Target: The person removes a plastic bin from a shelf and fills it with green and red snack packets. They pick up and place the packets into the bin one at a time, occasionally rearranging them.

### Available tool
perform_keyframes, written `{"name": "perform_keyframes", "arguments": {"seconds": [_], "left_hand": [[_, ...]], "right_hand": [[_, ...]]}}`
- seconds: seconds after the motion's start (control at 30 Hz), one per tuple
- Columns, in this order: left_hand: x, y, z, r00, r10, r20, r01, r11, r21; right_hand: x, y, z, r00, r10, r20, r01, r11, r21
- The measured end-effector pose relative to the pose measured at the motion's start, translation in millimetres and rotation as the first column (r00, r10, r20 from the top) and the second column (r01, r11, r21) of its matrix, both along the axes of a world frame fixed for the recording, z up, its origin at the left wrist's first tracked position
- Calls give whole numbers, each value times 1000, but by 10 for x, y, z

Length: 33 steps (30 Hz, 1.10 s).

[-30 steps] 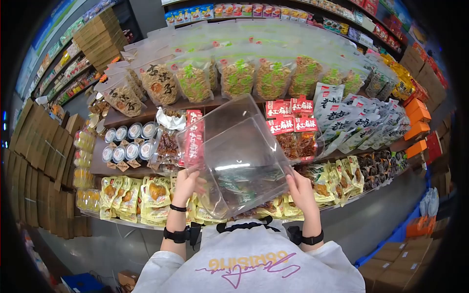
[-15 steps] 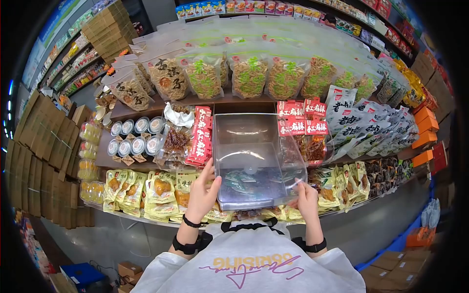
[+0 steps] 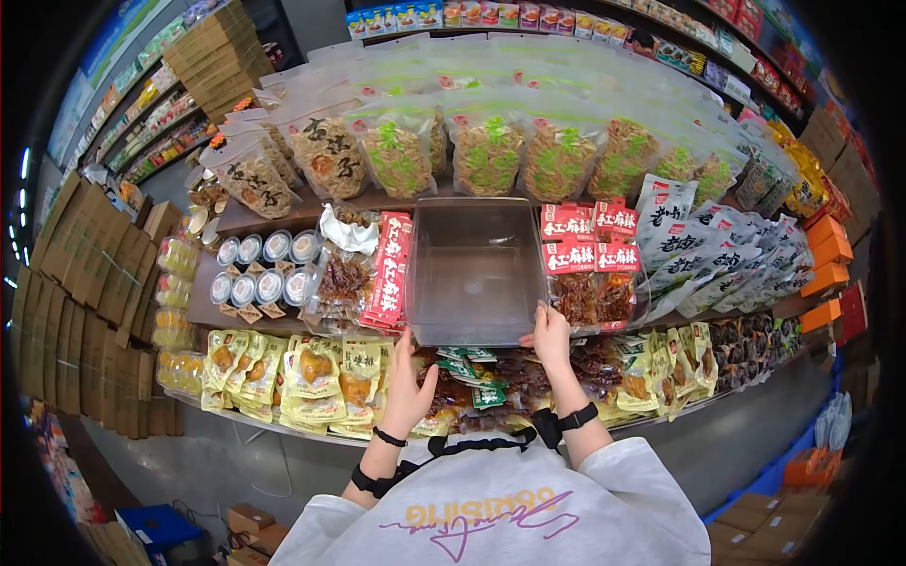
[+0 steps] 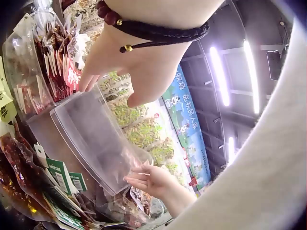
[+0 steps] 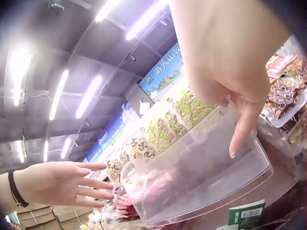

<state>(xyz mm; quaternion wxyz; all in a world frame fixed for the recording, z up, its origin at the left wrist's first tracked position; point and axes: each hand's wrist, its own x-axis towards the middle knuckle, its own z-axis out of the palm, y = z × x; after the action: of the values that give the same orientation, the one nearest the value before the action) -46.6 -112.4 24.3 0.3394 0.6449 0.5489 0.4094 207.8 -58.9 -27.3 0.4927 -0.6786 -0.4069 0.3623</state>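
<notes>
A clear plastic bin (image 3: 477,274), open at the top with nothing in it, sits on the brown shelf between two groups of red-labelled snack packs. At its near left corner is my left hand (image 3: 410,385), thumb apart and fingers straight; the right wrist view shows that hand (image 5: 67,184) spread beside the bin's wall. My right hand (image 3: 550,341) touches the near right corner. In the left wrist view the right hand (image 4: 156,182) has fairly straight fingers along the bin's end. Neither hand curls round the bin (image 4: 93,136).
Red-labelled packs stand left (image 3: 392,274) and right (image 3: 590,255) of the bin. In front lie green-tagged packets (image 3: 481,382) and yellow pouches (image 3: 316,373). White-lidded cups (image 3: 264,269) are farther left. Bags of nuts or seeds (image 3: 486,146) line the ledge behind; grey-white pouches (image 3: 703,245) fill the right.
The bin was held tilted above the front packets. It has been levelled and moved forward onto the shelf between the red packs. Both hands followed it and their hold has loosened.
</notes>
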Motion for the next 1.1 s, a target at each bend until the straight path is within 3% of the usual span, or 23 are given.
{"name": "perform_keyframes", "arguments": {"seconds": [0.1, 0.17, 0.23, 0.3, 0.43, 0.5, 0.63, 0.77, 0.8, 0.9, 0.93, 0.97, 1.07, 1.1], "left_hand": [[-58, 37, -146, 988, -105, -111, 107, 994, 13], [27, 48, -158, 971, -232, 52, 234, 900, -368], [121, 97, -377, 894, -415, -172, 369, 896, -245], [303, 175, -599, 848, -487, -210, 451, 870, -197], [795, 374, -1022, 747, -553, -368, 489, 833, -259], [1028, 398, -1045, 585, -577, -569, 397, 816, -420], [1189, 462, -1064, 479, -629, -612, 281, 770, -572], [1161, 346, -1218, 478, -520, -707, 363, 851, -381], [1146, 346, -1159, 563, -458, -688, 394, 880, -265], [1172, 487, -1259, 654, -422, -628, 320, 906, -276], [1186, 589, -1247, 640, -493, -589, 281, 864, -418], [1177, 580, -1241, 642, -491, -589, 278, 865, -419], [1182, 402, -1303, 514, -433, -741, 330, 897, -295], [1171, 331, -1219, 457, -576, -678, 342, 818, -464]], "right_hand": [[28, 29, -218, 999, 46, 18, -45, 998, -35], [-1, -15, -151, 999, 37, 1, -37, 997, -66], [-18, -24, -82, 996, 2, 88, -3, 1000, 13], [-5, -31, 11, 991, 22, 133, -22, 1000, -1], [-27, -25, 84, 998, 20, 60, -22, 999, 33], [-11, -31, 25, 992, 42, 117, -47, 998, 41], [-20, -33, 13, 994, 18, 110, -21, 1000, 23], [48, -15, 184, 977, 68, 204, -72, 997, 12], [68, -4, 205, 978, 73, 196, -73, 997, -9], [68, 24, 213, 974, 87, 208, -90, 996, 4], [55, 29, 220, 973, 90, 213, -95, 995, 12], [40, 26, 214, 973, 93, 213, -98, 995, 11], [48, 9, 153, 977, 84, 195, -88, 996, 13], [63, -7, 64, 982, 101, 161, -103, 995, 2]]}}
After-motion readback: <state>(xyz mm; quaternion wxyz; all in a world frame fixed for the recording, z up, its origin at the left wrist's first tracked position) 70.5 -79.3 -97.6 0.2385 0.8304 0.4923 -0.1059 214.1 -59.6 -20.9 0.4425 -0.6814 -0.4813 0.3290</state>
